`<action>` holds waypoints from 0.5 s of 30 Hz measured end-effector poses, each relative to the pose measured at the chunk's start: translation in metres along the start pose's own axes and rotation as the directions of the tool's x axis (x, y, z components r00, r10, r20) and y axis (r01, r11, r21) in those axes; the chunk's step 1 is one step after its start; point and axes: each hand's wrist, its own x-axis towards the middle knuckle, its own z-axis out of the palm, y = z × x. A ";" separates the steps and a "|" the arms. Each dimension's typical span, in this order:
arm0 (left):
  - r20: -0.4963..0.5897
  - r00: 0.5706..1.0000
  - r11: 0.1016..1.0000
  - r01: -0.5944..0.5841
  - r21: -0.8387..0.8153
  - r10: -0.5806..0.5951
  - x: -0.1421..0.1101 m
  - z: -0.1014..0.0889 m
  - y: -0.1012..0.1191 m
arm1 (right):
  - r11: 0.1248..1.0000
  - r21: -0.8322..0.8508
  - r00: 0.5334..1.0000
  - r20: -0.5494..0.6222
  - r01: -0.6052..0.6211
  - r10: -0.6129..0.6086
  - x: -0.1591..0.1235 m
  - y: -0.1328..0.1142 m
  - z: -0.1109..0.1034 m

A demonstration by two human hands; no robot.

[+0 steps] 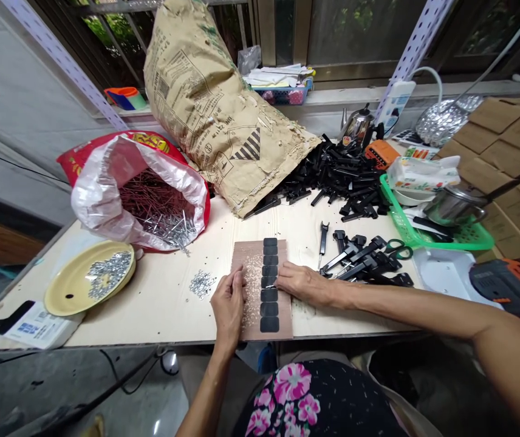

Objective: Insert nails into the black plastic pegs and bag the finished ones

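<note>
A brown perforated board (254,315) lies at the table's front edge with a column of several black rectangular pieces (270,284) on it. My left hand (228,303) rests on the board's left side, fingers curled together near its edge. My right hand (303,282) lies flat on the board's right side, its fingertips pinching a small metal pin against a black piece in the middle of the column.
Loose black clips (364,261) and scissors (396,247) lie right of the board; a bigger black heap (337,176) spills from a brown paper sack (214,103). A red-white bag of nails (150,200), yellow plate (73,291), small metal pile (201,283), green basket (401,227).
</note>
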 end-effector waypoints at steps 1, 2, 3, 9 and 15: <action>0.001 1.000 1.000 0.000 -0.007 0.000 0.000 0.000 0.000 | 1.000 0.005 1.000 -0.014 -0.013 0.014 0.000 0.000 0.002; -0.001 1.000 1.000 0.000 -0.015 0.000 -0.001 0.000 0.001 | 0.999 0.016 0.999 -0.030 -0.028 0.029 0.000 0.000 0.003; -0.002 1.000 1.000 0.000 -0.021 0.000 -0.001 0.000 0.002 | 0.999 0.031 0.998 -0.041 -0.038 0.039 0.000 0.000 0.004; -0.003 1.000 1.000 -0.022 -0.017 0.022 -0.002 0.000 0.004 | 0.996 0.064 0.995 -0.072 -0.061 0.066 0.001 -0.003 0.003; -0.002 1.000 0.999 -0.028 -0.036 0.028 -0.003 -0.001 0.003 | 0.933 0.238 0.953 -0.076 -0.269 0.294 0.009 0.005 -0.011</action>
